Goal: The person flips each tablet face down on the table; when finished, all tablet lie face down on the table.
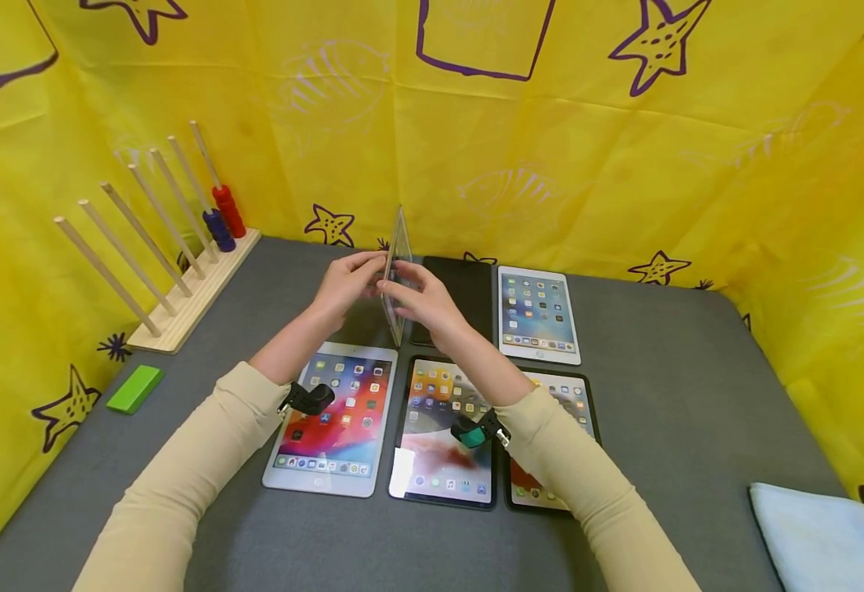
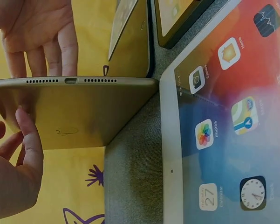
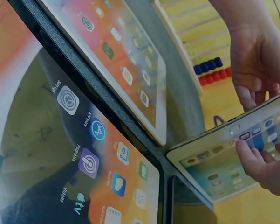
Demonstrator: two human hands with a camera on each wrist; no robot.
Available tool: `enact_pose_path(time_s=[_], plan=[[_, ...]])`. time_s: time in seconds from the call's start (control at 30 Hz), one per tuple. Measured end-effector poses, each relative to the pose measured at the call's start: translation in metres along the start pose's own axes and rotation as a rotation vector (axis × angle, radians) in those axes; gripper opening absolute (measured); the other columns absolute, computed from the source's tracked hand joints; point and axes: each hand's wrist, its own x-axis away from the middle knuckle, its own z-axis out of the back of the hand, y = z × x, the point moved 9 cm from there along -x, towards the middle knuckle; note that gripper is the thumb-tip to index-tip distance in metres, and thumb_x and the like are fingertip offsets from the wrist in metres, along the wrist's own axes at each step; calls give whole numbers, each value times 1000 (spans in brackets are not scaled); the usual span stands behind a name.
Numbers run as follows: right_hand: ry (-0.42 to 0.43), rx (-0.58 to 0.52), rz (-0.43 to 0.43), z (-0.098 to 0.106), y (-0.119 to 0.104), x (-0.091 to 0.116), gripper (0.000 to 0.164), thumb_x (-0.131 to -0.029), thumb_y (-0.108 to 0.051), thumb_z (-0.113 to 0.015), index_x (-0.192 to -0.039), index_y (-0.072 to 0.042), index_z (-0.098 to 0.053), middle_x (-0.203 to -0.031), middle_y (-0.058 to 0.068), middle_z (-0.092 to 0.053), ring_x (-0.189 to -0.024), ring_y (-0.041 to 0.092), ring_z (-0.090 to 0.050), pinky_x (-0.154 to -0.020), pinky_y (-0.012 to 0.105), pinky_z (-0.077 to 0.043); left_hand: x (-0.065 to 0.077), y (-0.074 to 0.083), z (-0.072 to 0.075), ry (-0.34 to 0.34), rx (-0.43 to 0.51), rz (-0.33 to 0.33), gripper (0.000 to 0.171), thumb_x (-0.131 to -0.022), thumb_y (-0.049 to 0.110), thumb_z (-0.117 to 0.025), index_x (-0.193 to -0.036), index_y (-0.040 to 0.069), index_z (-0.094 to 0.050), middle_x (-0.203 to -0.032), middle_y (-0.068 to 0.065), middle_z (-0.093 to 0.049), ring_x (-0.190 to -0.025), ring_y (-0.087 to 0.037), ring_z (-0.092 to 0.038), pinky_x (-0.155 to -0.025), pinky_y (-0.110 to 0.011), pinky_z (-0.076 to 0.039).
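A thin tablet (image 1: 399, 238) stands tilted up on a long edge, its gold back (image 2: 74, 121) towards my left hand (image 1: 344, 284) and its lit screen (image 3: 214, 165) towards my right. My left hand holds it near its upper edge, a fingertip on the gold back. From the screen side my right hand (image 1: 427, 300) holds the same tablet, several fingers in front of the glass; the screen hides part of them in the left wrist view. Below the left forearm lies a white tablet (image 1: 328, 419) with its screen lit. Under the right forearm is a black-rimmed tablet (image 1: 446, 460).
Another black-rimmed tablet (image 1: 546, 493) lies partly beneath my right sleeve. Farther back are a dark tablet (image 1: 468, 288) and a small white tablet (image 1: 538, 316). To the left stand a wooden peg rack (image 1: 187, 304) with red and blue beads and a green block (image 1: 136, 389); a pale cloth (image 1: 831, 534) lies front right.
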Motion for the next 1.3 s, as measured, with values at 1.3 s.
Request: enact_pose_path(time_s=[1.3], plan=[[37,-113,-4,34,-4,4,62,-93,-6,-64,-149,-11,-38,-148,11,-42,-124,27,-52,-91,40,-53,-5,-66,-41,-344,-109,224,54,-103,32,-48,-148,4,-38,-146,-15,-44,-134,-29,-43,-106,-40,-41]])
